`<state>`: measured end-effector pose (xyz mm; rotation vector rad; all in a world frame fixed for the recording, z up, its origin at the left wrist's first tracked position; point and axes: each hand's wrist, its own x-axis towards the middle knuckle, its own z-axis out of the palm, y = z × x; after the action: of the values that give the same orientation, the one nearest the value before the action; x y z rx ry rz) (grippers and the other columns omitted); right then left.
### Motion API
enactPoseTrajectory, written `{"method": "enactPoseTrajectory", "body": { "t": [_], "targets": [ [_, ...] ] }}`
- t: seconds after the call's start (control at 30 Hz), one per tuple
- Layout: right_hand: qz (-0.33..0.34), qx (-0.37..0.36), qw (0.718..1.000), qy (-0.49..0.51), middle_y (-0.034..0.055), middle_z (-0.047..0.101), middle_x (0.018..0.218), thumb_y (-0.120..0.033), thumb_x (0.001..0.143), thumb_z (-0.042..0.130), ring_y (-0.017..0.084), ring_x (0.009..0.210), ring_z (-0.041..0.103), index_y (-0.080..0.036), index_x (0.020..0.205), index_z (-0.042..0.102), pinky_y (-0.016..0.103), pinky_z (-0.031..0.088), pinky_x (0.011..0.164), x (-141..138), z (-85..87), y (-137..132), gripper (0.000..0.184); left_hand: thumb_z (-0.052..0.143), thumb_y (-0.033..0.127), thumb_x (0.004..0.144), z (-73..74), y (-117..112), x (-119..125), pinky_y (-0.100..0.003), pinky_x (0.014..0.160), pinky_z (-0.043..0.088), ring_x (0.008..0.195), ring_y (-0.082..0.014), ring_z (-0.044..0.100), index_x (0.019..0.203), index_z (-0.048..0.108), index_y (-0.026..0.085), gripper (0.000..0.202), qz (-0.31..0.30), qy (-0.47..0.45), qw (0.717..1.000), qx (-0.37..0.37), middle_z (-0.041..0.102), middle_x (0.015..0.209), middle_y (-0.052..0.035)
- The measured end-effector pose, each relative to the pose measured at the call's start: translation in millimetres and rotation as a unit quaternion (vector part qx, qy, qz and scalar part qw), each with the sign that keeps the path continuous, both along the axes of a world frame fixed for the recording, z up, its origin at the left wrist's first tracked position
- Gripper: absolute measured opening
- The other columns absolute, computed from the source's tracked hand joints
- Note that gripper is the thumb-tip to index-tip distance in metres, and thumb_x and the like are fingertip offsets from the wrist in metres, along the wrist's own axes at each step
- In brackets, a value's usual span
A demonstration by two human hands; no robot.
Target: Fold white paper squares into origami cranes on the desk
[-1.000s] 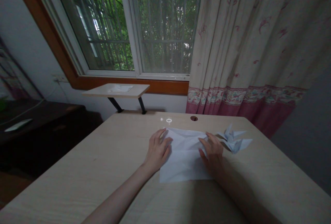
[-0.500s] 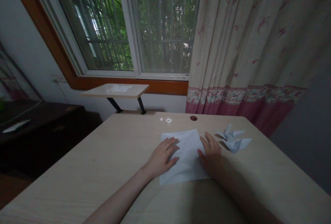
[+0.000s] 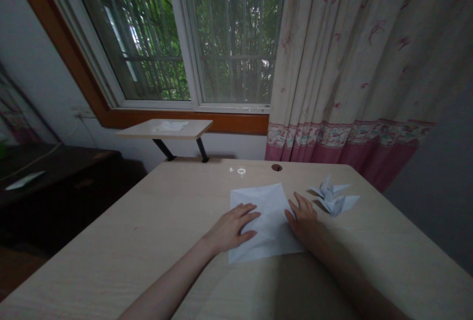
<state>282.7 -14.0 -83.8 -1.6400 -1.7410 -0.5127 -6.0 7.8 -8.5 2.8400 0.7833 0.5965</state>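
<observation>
I read the left hand [image 3: 231, 229] lying flat on the lower left part of a square sheet of white paper [image 3: 273, 202], palm down, fingers pointing right, with no grip on it. The right hand [image 3: 303, 217] rests palm down at the sheet's right edge, fingers spread and not clamped on anything; its fingertips appear to sit on the bench just past that edge. The 2 hands are apart, with a strip of paper showing between them. The sheet lies flat on a pale wood-grain bench [image 3: 111, 251], and faint creases cross it. Just right of the right hand, pale origami cranes [image 3: 334, 198] sit on the bench, overlapping; I count 2 but cannot be sure. A round cable grommet [image 3: 276, 168] marks the far edge of the bench. Beyond it stands a small shelf [image 3: 164, 129] on 2 black legs, carrying a piece of paper [image 3: 170, 126], below a barred window [image 3: 232, 39]. A cream curtain [image 3: 351, 64] with a pink floral border hangs to the right.
</observation>
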Motion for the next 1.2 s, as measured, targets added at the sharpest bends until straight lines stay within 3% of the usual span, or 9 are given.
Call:
{"method": "enactPoseTrajectory", "body": {
  "t": [0.3,0.5,0.63,0.83,0.97,1.07,1.13,1.2],
  "targets": [
    [0.014,0.009,1.000,0.017,0.0124,0.066,0.124,-0.024,0.091,0.049,0.032,0.112,0.056,-0.024,0.109,0.072,0.053,0.045,0.094,1.5,7.7,4.3,0.030,0.061,0.040,0.095,0.6,-0.2,0.3,-0.053,0.114,0.038,0.134,-0.0280,0.051,0.138,0.054,0.029,0.045,-0.001,0.018,1.000,-0.001,0.052,0.147,-0.0092],
    [0.027,-0.088,0.993,0.080,0.0088,0.071,0.104,-0.024,0.087,0.052,0.028,0.099,0.061,-0.026,0.117,0.070,0.044,0.044,0.089,-1.8,24.3,-3.3,0.036,0.057,0.046,0.097,6.1,-1.4,0.5,-0.053,0.118,0.032,0.138,-0.0265,0.047,0.140,0.052,0.032,0.046,0.011,0.055,0.998,-0.025,0.048,0.150,-0.0077],
    [0.063,-0.107,0.981,0.147,0.0050,0.071,0.085,-0.024,0.083,0.053,0.025,0.081,0.063,-0.026,0.123,0.067,0.044,0.043,0.086,-4.0,28.2,-6.9,0.044,0.058,0.045,0.096,8.7,-2.3,0.1,-0.054,0.118,0.030,0.138,-0.0271,0.046,0.140,0.052,0.032,0.047,0.014,0.056,0.998,-0.039,0.048,0.150,-0.0079],
    [0.129,-0.138,0.954,0.232,0.0004,0.065,0.069,-0.028,0.076,0.054,0.018,0.058,0.057,-0.020,0.125,0.067,0.033,0.048,0.065,0.6,40.1,-6.3,0.051,0.064,0.057,0.088,11.7,-3.1,-0.1,-0.059,0.118,0.027,0.144,-0.0345,0.037,0.141,0.053,0.031,0.060,0.027,0.075,0.994,-0.070,0.041,0.155,-0.0099],
    [0.172,-0.192,0.882,0.395,0.0007,0.065,0.069,-0.035,0.075,0.059,0.020,0.064,0.060,-0.018,0.126,0.067,0.031,0.049,0.062,0.5,60.2,-12.1,0.055,0.068,0.067,0.079,10.6,-4.0,1.4,-0.063,0.118,0.022,0.147,-0.0392,0.028,0.142,0.052,0.030,0.074,0.035,0.070,0.993,-0.089,0.032,0.160,-0.0115],
    [0.211,-0.221,0.813,0.497,0.0029,0.069,0.076,-0.041,0.075,0.066,0.022,0.069,0.063,-0.018,0.127,0.066,0.033,0.050,0.062,-3.1,73.0,-17.2,0.057,0.070,0.070,0.075,8.5,-5.0,3.0,-0.063,0.118,0.020,0.148,-0.0398,0.026,0.142,0.051,0.028,0.081,0.039,0.070,0.992,-0.092,0.029,0.160,-0.0140],
    [0.227,-0.231,0.785,0.528,0.0035,0.071,0.079,-0.043,0.074,0.070,0.023,0.072,0.064,-0.020,0.127,0.066,0.034,0.052,0.064,-5.1,76.9,-18.8,0.058,0.070,0.072,0.074,7.4,-5.5,3.7,-0.064,0.119,0.018,0.148,-0.0400,0.025,0.143,0.050,0.027,0.084,0.040,0.076,0.992,-0.089,0.029,0.160,-0.0150],
    [0.234,-0.235,0.775,0.538,0.0045,0.072,0.084,-0.047,0.074,0.071,0.024,0.077,0.066,-0.023,0.125,0.067,0.037,0.054,0.069,-6.4,76.8,-18.9,0.057,0.068,0.074,0.073,6.7,-6.0,4.2,-0.066,0.118,0.015,0.148,-0.0409,0.023,0.143,0.050,0.027,0.086,0.040,0.077,0.993,-0.084,0.030,0.160,-0.0154]
  ]
}}
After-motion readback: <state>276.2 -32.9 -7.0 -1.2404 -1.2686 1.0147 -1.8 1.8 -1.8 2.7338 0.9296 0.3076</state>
